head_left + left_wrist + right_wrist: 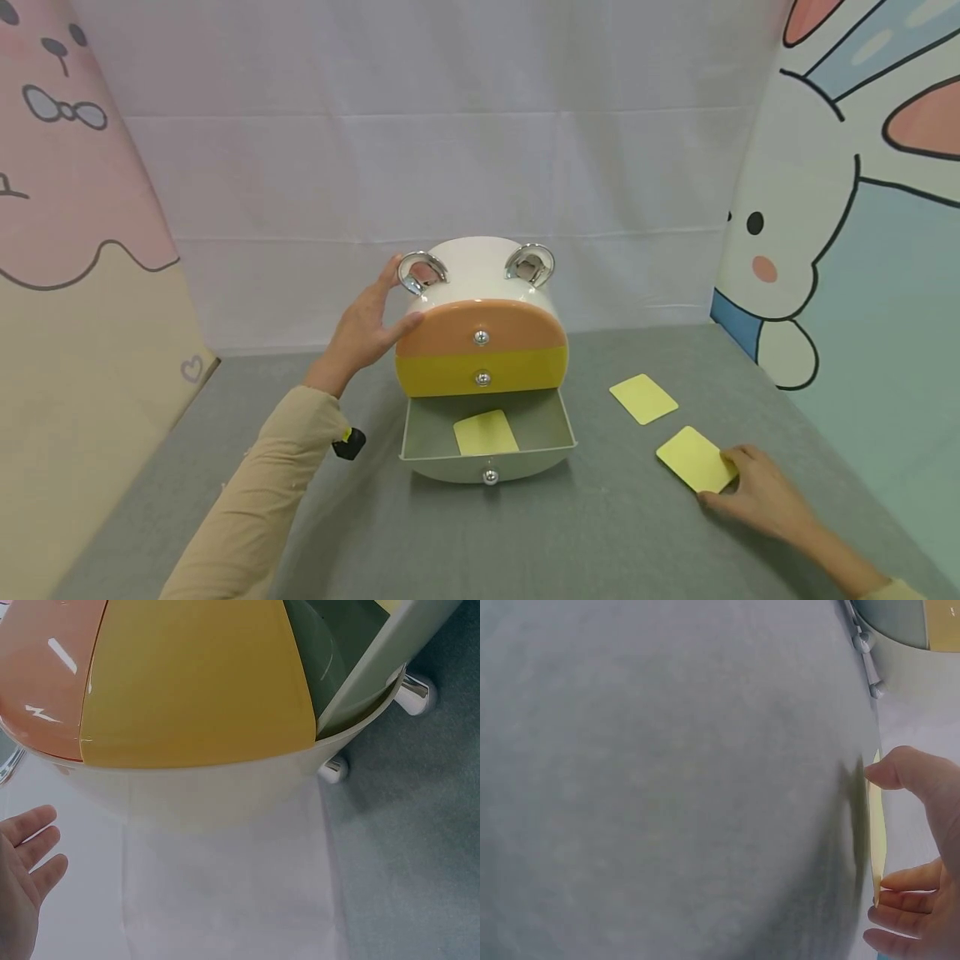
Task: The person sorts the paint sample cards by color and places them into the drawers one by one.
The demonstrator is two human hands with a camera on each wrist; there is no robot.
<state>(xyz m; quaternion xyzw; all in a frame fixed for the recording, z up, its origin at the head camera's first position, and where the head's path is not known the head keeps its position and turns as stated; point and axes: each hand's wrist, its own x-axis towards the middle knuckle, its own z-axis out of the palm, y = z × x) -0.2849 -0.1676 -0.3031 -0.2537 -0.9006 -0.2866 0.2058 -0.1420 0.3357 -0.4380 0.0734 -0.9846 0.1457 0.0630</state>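
A small desktop drawer box [472, 271] with a white top and silver ear-shaped rings stands in the middle of the table. Its orange drawer [442, 329] and yellow drawer [435, 375] are closed, while the grey-green bottom drawer [450, 469] is pulled out with a yellow card [486, 433] inside. My left hand [363, 327] is at the box's upper left side, fingers extended in the left wrist view. On the right, my right hand [765, 496] pinches a yellow card [692, 460] by its edges between thumb and fingers, close over the table.
Another yellow card [643, 399] lies flat on the grey table [600, 542], between the box and my right hand. A white cloth [465, 150] hangs behind. Cartoon-printed panels stand at the left [90, 350] and right [885, 333].
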